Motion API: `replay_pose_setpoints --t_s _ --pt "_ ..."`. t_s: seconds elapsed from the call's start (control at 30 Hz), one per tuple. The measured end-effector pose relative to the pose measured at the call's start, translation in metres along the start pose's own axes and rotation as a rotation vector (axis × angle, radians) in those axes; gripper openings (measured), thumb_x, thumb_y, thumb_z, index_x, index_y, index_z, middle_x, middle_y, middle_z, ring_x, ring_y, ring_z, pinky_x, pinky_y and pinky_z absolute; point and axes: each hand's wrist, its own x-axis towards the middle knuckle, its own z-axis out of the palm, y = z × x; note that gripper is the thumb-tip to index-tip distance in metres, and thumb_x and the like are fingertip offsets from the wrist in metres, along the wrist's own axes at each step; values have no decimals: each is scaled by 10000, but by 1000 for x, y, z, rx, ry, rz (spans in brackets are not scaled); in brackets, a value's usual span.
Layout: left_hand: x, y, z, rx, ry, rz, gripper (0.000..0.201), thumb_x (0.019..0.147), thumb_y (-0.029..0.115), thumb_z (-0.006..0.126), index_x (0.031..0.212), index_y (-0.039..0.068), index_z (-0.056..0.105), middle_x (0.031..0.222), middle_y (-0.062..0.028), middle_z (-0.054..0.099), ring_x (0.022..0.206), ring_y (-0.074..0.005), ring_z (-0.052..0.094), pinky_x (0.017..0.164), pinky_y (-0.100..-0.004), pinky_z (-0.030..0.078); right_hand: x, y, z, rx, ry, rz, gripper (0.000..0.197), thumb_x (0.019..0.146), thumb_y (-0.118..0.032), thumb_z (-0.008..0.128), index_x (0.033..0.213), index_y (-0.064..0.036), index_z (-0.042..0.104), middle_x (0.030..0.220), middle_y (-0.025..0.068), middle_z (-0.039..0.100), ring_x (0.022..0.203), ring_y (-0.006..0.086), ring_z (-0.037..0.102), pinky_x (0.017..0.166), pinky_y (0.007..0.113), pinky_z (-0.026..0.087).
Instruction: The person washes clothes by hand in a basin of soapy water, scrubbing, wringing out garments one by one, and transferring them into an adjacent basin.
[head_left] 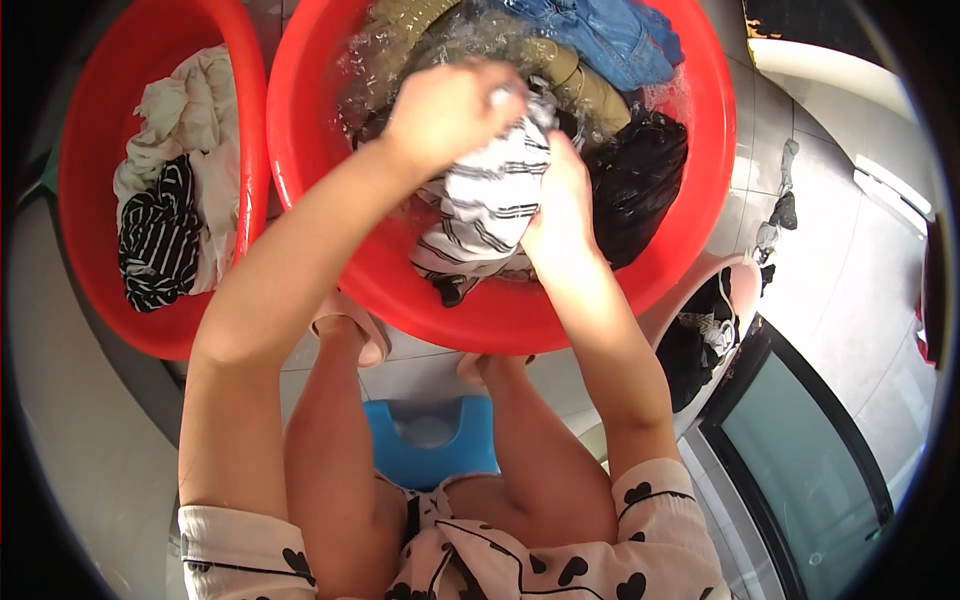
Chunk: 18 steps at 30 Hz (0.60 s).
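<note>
Soaked striped cloth (490,205) above the red basin (690,110) looks heavy, limp, slippery; I see both hands, left (447,108) and right (562,200), clenched on its bunched middle.

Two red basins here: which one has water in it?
The larger red basin under both hands, where water surrounds the white striped garment they grip. The smaller red basin on the left holds only piled clothes.

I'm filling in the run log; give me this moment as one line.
left hand: grips striped cloth | right hand: grips same cloth | place: over red basin of wet clothes | beside: second red basin with clothes
</note>
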Motion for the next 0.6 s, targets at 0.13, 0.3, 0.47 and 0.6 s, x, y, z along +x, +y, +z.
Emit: replay_pose_setpoints --t_s 0.13,0.3,0.47,0.6 --pt "-12 -10 -17 206 -25 -76 334 882 436 582 979 123 649 973 -70 617 799 -323 625 687 -401 513 -17 -41 -12 -949 145 -243 280 938 -212 585 1103 9 536 999 76 633 870 126 605 776 271 497" --pt "-33 -6 -1 410 -39 -75 486 835 472 620 1229 195 554 1152 -162 521 1026 -358 555 801 -415 513 -23 -31 -14 -1398 207 -606 535 895 -185 632 1306 -27 329 1130 229 604 1009 307 630 873 381 484" --pt "-29 -53 30 494 -448 -95 540 828 357 650 1316 211 472 1319 -197 467 1170 -398 500 924 -447 485 9 4 -11 -1774 4 -529 535 889 -263 586 1356 -141 353 1149 240 591 1018 411 594 846 489 490" --pt "8 -50 72 229 -328 -448 531 829 413 608 1314 234 486 1289 -198 493 1087 -408 559 883 -476 495 75 36 -92 -1653 281 -497 402 891 -231 567 1275 -124 514 1086 188 636 948 373 619 820 439 496"
